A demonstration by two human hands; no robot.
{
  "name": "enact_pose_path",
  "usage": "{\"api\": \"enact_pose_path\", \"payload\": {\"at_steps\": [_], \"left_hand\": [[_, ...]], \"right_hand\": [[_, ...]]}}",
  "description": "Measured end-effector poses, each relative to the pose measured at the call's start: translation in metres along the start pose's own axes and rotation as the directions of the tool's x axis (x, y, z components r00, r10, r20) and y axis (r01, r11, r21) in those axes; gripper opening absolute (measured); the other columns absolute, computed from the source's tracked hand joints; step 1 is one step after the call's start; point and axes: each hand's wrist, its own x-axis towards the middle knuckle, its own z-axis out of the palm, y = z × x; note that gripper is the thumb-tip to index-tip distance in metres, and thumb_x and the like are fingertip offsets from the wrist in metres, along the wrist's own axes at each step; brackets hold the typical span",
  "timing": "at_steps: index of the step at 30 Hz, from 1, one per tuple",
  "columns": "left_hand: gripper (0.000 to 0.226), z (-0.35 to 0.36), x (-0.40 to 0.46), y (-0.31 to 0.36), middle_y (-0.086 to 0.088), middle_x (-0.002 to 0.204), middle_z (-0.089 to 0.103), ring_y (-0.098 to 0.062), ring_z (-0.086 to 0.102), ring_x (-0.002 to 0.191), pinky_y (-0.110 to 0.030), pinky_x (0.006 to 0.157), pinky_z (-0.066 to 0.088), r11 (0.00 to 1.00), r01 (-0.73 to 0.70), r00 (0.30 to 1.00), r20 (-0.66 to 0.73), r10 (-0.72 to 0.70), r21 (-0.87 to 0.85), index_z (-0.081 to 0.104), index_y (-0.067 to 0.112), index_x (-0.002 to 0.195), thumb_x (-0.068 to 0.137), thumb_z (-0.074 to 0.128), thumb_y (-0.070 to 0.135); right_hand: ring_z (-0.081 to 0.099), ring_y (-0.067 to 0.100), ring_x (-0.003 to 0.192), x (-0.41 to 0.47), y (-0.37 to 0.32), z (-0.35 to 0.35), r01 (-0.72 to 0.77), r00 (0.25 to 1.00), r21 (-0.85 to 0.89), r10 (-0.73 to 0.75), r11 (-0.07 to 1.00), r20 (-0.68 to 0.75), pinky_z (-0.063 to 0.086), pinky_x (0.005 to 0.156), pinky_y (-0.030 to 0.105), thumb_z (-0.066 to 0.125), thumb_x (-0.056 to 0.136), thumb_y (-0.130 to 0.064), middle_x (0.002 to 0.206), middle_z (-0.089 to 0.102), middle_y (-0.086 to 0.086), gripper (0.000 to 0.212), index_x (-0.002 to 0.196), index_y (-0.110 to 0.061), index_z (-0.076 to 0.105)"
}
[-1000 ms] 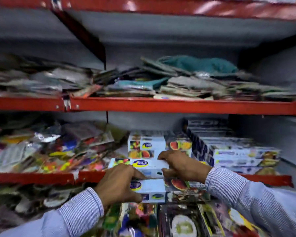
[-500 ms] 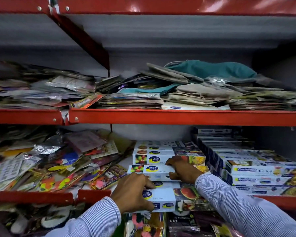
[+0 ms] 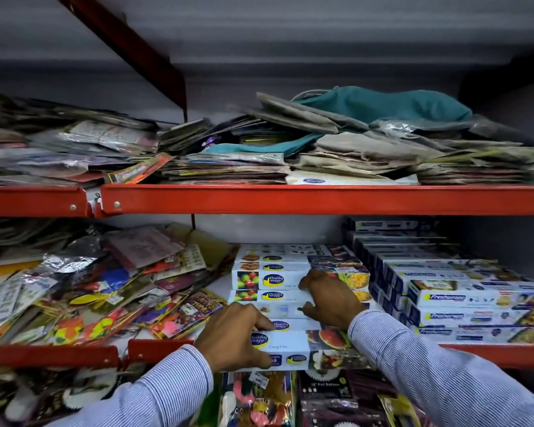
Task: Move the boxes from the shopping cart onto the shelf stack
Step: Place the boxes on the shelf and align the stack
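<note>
Red steel shelving fills my view against a grey wall, and the middle shelf is where I am working. My left hand is clamped on the near end of a long white cling-film box with fruit pictures at the shelf's front lip, thumb under, fingers over. My right hand lies flat, fingers spread, on the white stack of like boxes just behind, gripping nothing. The front box overhangs the lip; I judge it could tip off if my left hand lets go early, or the push could skew the stack. I count about six boxes here, though some are hidden. To the right a taller pile of blue-and-white boxes, too many to count; loose shiny packets on the left. The cart is out of view.
</note>
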Motion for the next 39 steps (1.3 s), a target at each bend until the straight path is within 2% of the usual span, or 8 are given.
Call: {"api": "enact_pose_path", "payload": {"at_steps": [6, 9, 15, 20, 26, 33, 36, 39], "left_hand": [[0.060, -0.004, 0.027, -0.002, 0.011, 0.112, 0.076, -0.015, 0.070, 0.096, -0.027, 0.075, 0.054, 0.999, 0.027, 0.998, -0.062, -0.028, -0.018, 0.071, 0.035, 0.117, 0.060, 0.082, 0.048], [0.061, 0.001, 0.044, 0.000, 0.007, 0.124, 0.072, -0.019, 0.067, 0.107, -0.034, 0.087, 0.057, 0.999, 0.044, 0.995, -0.084, -0.045, -0.011, 0.068, 0.032, 0.124, 0.065, 0.082, 0.044], [0.064, 0.024, 0.065, 0.004, 0.003, 0.126, 0.060, -0.021, 0.057, 0.118, -0.037, 0.089, 0.054, 0.998, 0.030, 0.996, -0.089, -0.026, 0.050, 0.065, 0.027, 0.129, 0.069, 0.080, 0.043], [0.064, 0.041, 0.067, 0.002, 0.002, 0.127, 0.062, -0.022, 0.051, 0.122, -0.035, 0.098, 0.049, 0.990, 0.021, 0.994, -0.105, -0.006, 0.142, 0.062, 0.027, 0.132, 0.073, 0.073, 0.049], [0.056, 0.050, 0.065, 0.001, 0.004, 0.133, 0.056, -0.018, 0.056, 0.118, -0.034, 0.097, 0.051, 0.994, -0.009, 0.992, -0.125, 0.023, 0.108, 0.063, 0.021, 0.131, 0.080, 0.071, 0.042], [0.056, 0.054, 0.062, -0.002, 0.004, 0.143, 0.055, -0.021, 0.048, 0.129, -0.037, 0.104, 0.047, 0.987, -0.012, 0.994, -0.106, 0.030, 0.160, 0.056, 0.024, 0.138, 0.085, 0.064, 0.040], [0.055, 0.059, 0.048, 0.000, 0.004, 0.148, 0.048, -0.024, 0.038, 0.137, -0.043, 0.110, 0.039, 0.983, -0.001, 0.987, -0.160, 0.031, 0.186, 0.052, 0.030, 0.140, 0.088, 0.061, 0.041], [0.059, 0.061, 0.021, 0.005, 0.000, 0.148, 0.045, -0.029, 0.039, 0.137, -0.048, 0.108, 0.039, 0.984, -0.036, 0.957, -0.279, 0.084, 0.174, 0.049, 0.032, 0.141, 0.085, 0.064, 0.043]], "right_hand": [[0.069, 0.026, 0.098, -0.007, 0.013, -0.025, -0.034, 0.997, 0.168, 0.045, 0.985, -0.062, 0.058, 0.083, 0.038, 0.055, 0.083, -0.026, 0.109, 0.076, 0.005, 0.029, 0.105, -0.020, 0.073], [0.071, 0.028, 0.090, -0.017, 0.015, -0.035, -0.002, 0.997, 0.225, 0.021, 0.974, -0.078, 0.058, 0.077, 0.038, 0.053, 0.090, -0.023, 0.100, 0.078, 0.007, 0.024, 0.095, -0.014, 0.074], [0.056, 0.026, 0.079, -0.047, 0.017, -0.030, 0.059, 0.980, 0.206, -0.096, 0.977, 0.177, 0.044, 0.071, 0.035, 0.050, 0.097, -0.047, 0.085, 0.059, 0.006, 0.032, 0.089, -0.016, 0.053], [0.058, 0.033, 0.118, -0.059, 0.017, -0.015, 0.027, 0.995, 0.125, -0.039, 0.992, 0.095, 0.052, 0.091, 0.042, 0.050, 0.097, -0.031, 0.133, 0.061, 0.010, 0.033, 0.127, -0.017, 0.054], [0.067, 0.024, 0.095, -0.057, 0.022, -0.004, 0.001, 0.999, 0.167, -0.007, 0.986, 0.035, 0.052, 0.074, 0.031, 0.051, 0.094, -0.014, 0.111, 0.070, 0.002, 0.026, 0.117, -0.024, 0.058], [0.068, 0.026, 0.094, -0.052, 0.023, 0.004, -0.027, 0.999, 0.215, 0.019, 0.976, 0.038, 0.053, 0.077, 0.033, 0.051, 0.093, -0.007, 0.105, 0.070, 0.003, 0.031, 0.119, -0.021, 0.060], [0.053, 0.026, 0.129, -0.060, 0.018, 0.009, -0.007, 0.999, 0.084, 0.003, 0.996, 0.045, 0.032, 0.116, 0.051, 0.054, 0.093, -0.016, 0.136, 0.060, 0.007, 0.044, 0.137, -0.017, 0.049], [0.021, 0.027, 0.151, -0.080, 0.003, 0.011, 0.008, 1.000, 0.002, -0.008, 1.000, -0.010, 0.002, 0.124, 0.056, 0.047, 0.097, -0.030, 0.162, 0.028, 0.004, 0.061, 0.152, -0.020, 0.024]]}}
